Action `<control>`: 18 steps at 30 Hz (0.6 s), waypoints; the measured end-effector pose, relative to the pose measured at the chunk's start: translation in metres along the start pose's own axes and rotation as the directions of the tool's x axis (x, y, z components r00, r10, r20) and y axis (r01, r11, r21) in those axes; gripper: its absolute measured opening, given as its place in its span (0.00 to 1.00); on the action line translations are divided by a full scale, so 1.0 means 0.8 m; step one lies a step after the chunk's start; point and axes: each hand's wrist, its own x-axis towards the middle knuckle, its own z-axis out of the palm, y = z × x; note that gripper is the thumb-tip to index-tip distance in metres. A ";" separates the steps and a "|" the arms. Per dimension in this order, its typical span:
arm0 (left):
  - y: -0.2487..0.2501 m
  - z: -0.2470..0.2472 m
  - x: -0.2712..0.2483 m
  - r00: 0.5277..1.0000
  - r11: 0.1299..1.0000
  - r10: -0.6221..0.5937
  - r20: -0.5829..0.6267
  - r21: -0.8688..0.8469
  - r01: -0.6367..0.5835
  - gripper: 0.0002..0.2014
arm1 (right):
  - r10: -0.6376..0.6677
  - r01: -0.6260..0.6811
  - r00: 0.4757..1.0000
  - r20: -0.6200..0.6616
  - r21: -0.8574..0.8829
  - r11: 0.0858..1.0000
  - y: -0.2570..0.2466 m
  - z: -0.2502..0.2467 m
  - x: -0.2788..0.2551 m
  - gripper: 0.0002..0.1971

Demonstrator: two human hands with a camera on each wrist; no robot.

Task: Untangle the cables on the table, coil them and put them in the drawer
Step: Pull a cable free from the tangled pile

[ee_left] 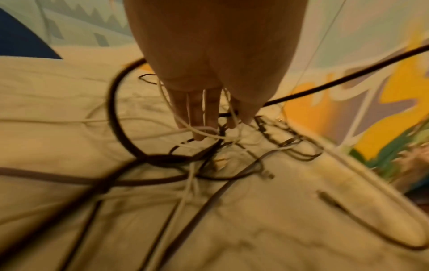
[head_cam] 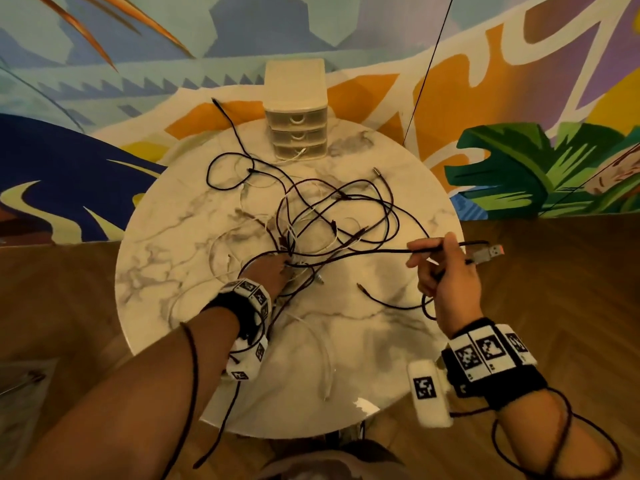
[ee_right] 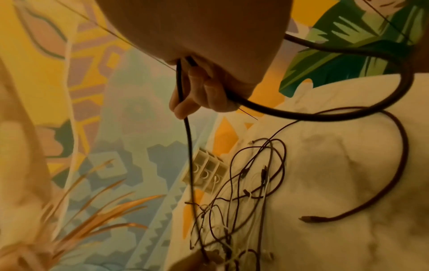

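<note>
A tangle of black and white cables (head_cam: 311, 220) sprawls over the round marble table (head_cam: 145, 306). My left hand (head_cam: 272, 270) presses down on the knot's near side. Its fingers (ee_left: 199, 113) are straight, and white strands run between them. My right hand (head_cam: 446, 271), raised over the table's right edge, grips a black cable (head_cam: 363, 252). That cable runs taut from the knot to a USB plug (head_cam: 490, 252) sticking out past the hand. The right wrist view shows the right hand's fingers (ee_right: 199, 91) curled round this black cable (ee_right: 189, 146). A small cream drawer unit (head_cam: 296, 133) stands at the table's far edge, drawers closed.
A white cable (head_cam: 325, 368) lies along the table's near side, and a loose black cable end (head_cam: 362, 287) lies right of centre. One black lead (head_cam: 225, 112) trails off the far left edge. A painted wall is behind the table, wooden floor around it.
</note>
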 end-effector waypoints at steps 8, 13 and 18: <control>0.038 -0.041 -0.033 0.974 0.953 -0.092 -0.206 -0.302 0.026 0.15 | -0.005 0.006 0.999 0.039 -0.006 1.000 0.012 0.020 -0.013 0.23; 0.048 -0.043 -0.053 0.972 0.860 -0.157 -0.178 -0.509 0.045 0.15 | 0.035 -0.032 0.997 0.063 -0.043 0.999 0.018 0.031 -0.012 0.30; 0.076 -0.036 -0.091 0.954 0.970 0.220 -0.203 0.146 -0.192 0.13 | 0.268 -0.177 0.911 0.312 -0.291 0.940 0.042 0.056 -0.024 0.27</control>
